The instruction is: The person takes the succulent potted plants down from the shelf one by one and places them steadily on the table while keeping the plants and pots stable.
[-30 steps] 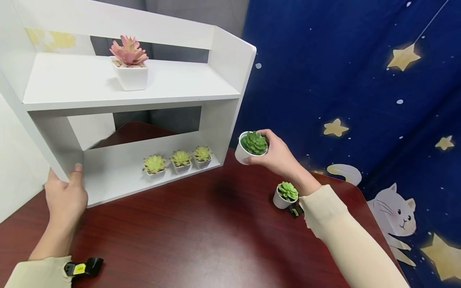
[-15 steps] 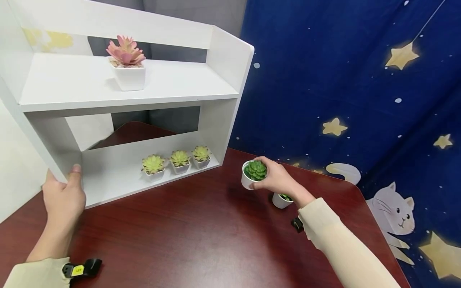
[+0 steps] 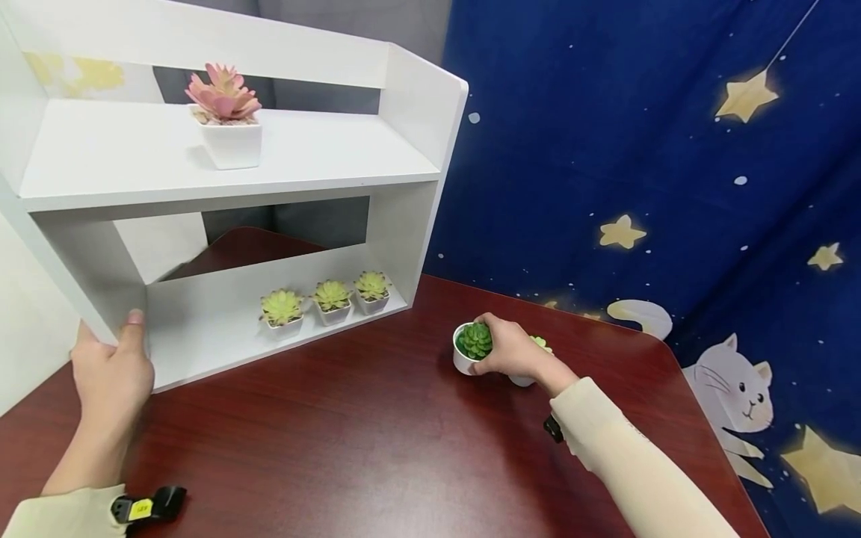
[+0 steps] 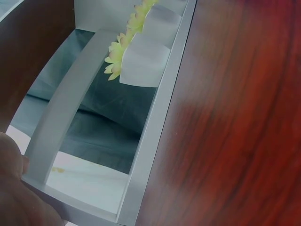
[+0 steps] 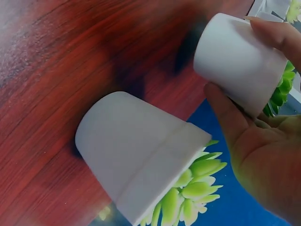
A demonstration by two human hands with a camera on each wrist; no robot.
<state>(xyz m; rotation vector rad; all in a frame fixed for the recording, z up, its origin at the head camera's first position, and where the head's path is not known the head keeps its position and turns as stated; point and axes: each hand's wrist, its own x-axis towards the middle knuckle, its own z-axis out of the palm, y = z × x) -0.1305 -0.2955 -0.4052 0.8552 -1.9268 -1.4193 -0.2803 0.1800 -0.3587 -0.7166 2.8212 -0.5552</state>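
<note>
My right hand [image 3: 514, 350] holds a round white pot with a dark green succulent [image 3: 474, 341] between thumb and fingers, low over the table; whether its base touches the wood I cannot tell. Just behind that hand stands another white pot with a light green succulent [image 5: 136, 146], mostly hidden in the head view. On the left, my left hand [image 3: 113, 373] grips the side panel of a white two-tier shelf [image 3: 232, 188], thumb on the inner face. Three small yellow-green succulents [image 3: 332, 300] line the lower tier's right half. A pink succulent [image 3: 225, 112] sits on the upper tier.
The dark red wooden table [image 3: 350, 441] spreads in front of the shelf. A blue curtain [image 3: 538, 172] with stars and a cat hangs behind its right edge. A black strap [image 3: 149, 508] is around the left sleeve.
My right hand has lowered the dark green succulent from beside the shelf toward the table, covering more of the light green one. My left hand stays on the side panel.
</note>
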